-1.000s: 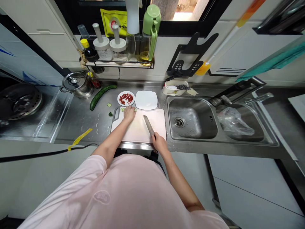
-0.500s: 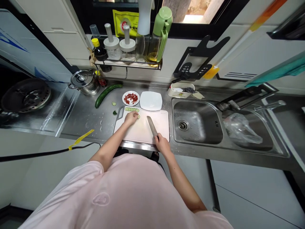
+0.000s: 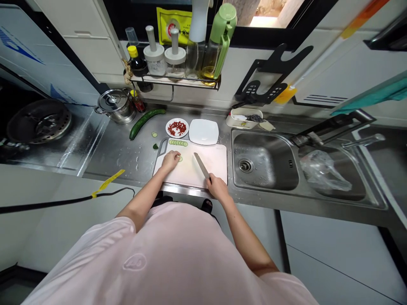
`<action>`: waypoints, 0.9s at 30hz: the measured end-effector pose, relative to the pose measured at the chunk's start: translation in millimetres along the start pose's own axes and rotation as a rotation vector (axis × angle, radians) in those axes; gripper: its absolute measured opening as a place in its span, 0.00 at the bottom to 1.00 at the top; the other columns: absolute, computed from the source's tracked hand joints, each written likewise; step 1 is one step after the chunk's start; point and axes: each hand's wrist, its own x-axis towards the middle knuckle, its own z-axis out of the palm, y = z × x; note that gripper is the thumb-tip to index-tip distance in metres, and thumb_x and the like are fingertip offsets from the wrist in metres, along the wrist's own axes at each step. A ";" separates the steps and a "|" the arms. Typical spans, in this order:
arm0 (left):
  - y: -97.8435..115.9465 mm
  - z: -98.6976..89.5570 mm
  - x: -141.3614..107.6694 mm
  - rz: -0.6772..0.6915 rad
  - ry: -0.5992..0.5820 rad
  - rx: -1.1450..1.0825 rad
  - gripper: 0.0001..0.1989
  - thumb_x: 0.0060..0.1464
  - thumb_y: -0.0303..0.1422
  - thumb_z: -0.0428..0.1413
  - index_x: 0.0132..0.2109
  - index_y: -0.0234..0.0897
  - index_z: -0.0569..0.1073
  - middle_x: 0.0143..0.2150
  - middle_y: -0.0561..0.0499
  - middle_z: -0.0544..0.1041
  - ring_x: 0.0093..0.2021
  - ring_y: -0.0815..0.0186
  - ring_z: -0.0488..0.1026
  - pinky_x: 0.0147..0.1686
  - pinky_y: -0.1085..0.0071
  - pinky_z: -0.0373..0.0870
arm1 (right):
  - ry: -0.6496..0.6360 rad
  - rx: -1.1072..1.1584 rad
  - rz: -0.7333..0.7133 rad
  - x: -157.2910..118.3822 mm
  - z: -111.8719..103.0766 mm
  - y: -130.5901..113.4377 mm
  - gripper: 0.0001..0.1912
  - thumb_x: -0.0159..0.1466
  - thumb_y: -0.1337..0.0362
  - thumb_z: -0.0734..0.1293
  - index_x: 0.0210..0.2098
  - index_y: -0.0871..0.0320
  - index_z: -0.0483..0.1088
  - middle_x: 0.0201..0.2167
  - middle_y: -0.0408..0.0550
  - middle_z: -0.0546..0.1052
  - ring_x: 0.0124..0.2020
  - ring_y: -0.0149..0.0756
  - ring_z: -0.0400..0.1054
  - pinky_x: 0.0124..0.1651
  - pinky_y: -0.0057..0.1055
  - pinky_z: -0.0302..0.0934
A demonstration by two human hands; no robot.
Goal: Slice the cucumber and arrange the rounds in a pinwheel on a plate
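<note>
On the white cutting board (image 3: 187, 173), a row of cucumber slices (image 3: 178, 142) lies along the back edge. My left hand (image 3: 171, 161) rests low over the board's left half, its fingers closed beside a single cucumber slice (image 3: 180, 159); whether they grip anything is too small to tell. The handle of a knife (image 3: 201, 164) is in my right hand (image 3: 217, 187), with the blade pointing up and left over the board. Behind the board are a plate of chopped red pieces (image 3: 177, 128) and a white square plate (image 3: 204, 131). A whole cucumber (image 3: 146, 122) lies to the left.
A lidded steel pot (image 3: 116, 106) stands at the back left, near a black pan (image 3: 39, 123). The sink (image 3: 265, 163) is right of the board, with a plastic bag (image 3: 324, 171) in its second basin. Bottles and jars fill the wall rack (image 3: 178, 80).
My left hand has moved away from the slice row, toward me and slightly left. The knife has shifted a little to the left on the board. The view has shifted slightly.
</note>
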 end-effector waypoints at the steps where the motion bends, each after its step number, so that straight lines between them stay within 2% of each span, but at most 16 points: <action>1: -2.3 1.2 0.3 -0.012 0.026 -0.016 0.11 0.50 0.30 0.54 0.41 0.38 0.75 0.35 0.48 0.74 0.34 0.64 0.70 0.38 0.69 0.65 | 0.003 -0.005 -0.012 -1.3 -0.5 -1.9 0.15 0.68 0.58 0.52 0.47 0.56 0.64 0.38 0.53 0.75 0.39 0.39 0.69 0.35 0.28 0.51; 5: -14.0 5.7 5.3 -0.095 0.111 -0.127 0.11 0.49 0.30 0.54 0.41 0.36 0.75 0.32 0.49 0.73 0.32 0.66 0.70 0.39 0.70 0.66 | -0.006 -0.019 -0.081 -7.8 0.9 -10.6 0.16 0.69 0.57 0.50 0.47 0.55 0.64 0.37 0.51 0.75 0.38 0.38 0.68 0.35 0.28 0.50; 9: -19.4 7.7 10.5 -0.130 0.121 -0.172 0.10 0.47 0.30 0.56 0.38 0.35 0.75 0.30 0.50 0.72 0.31 0.67 0.69 0.37 0.70 0.66 | -0.010 -0.055 -0.132 -10.8 1.9 -18.8 0.15 0.68 0.58 0.51 0.47 0.54 0.64 0.36 0.50 0.75 0.36 0.38 0.69 0.33 0.28 0.49; 17: -19.1 8.3 9.5 -0.126 0.116 -0.160 0.11 0.45 0.31 0.57 0.39 0.35 0.75 0.32 0.50 0.72 0.31 0.68 0.69 0.37 0.70 0.66 | -0.039 -0.088 -0.156 -9.4 -3.8 -30.7 0.14 0.68 0.59 0.52 0.47 0.55 0.64 0.36 0.51 0.75 0.37 0.39 0.69 0.35 0.28 0.50; 27: -19.0 8.3 8.3 -0.104 0.121 -0.148 0.12 0.44 0.30 0.58 0.39 0.35 0.75 0.32 0.51 0.71 0.29 0.69 0.67 0.37 0.71 0.66 | -0.058 -0.109 -0.166 -3.6 -2.5 -34.4 0.13 0.68 0.61 0.52 0.46 0.55 0.64 0.36 0.51 0.75 0.37 0.38 0.69 0.36 0.29 0.51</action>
